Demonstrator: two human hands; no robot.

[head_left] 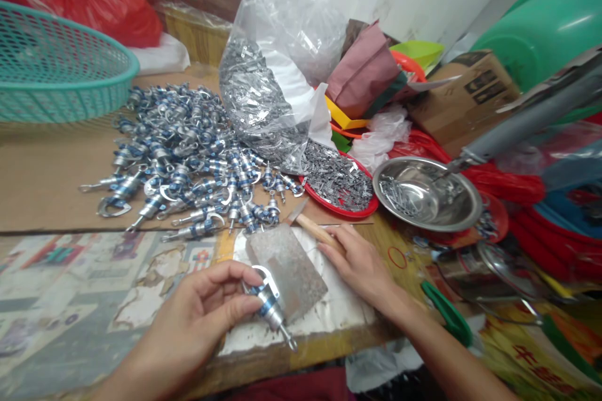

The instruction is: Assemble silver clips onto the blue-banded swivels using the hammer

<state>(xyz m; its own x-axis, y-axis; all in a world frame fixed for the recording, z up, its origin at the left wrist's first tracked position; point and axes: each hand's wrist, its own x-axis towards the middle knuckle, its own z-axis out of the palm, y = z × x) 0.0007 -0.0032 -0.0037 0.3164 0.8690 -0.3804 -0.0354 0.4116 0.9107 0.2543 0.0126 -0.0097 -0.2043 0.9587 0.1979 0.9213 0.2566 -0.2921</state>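
My left hand (207,307) pinches a small silver-and-blue metal hook fitting (269,308) between thumb and fingers. Its curved hook points up and its eye-ended rod points down to the right, over the near edge of a worn metal plate (301,269). The fingers of my right hand (360,263) are wrapped round the wooden handle of a hammer (316,229). The hammer's narrow metal head lies at the plate's far edge, close to the pile. Beyond my hands spreads a large heap of similar hook fittings (181,144) on brown cardboard.
A clear bag (256,100) of small metal pieces leans behind a red plate (371,208) heaped with more. To the right are a steel bowl (435,200) and green-handled tool (446,313). A turquoise basket (66,91) stands left; a grey bar (536,116) juts in from the right.
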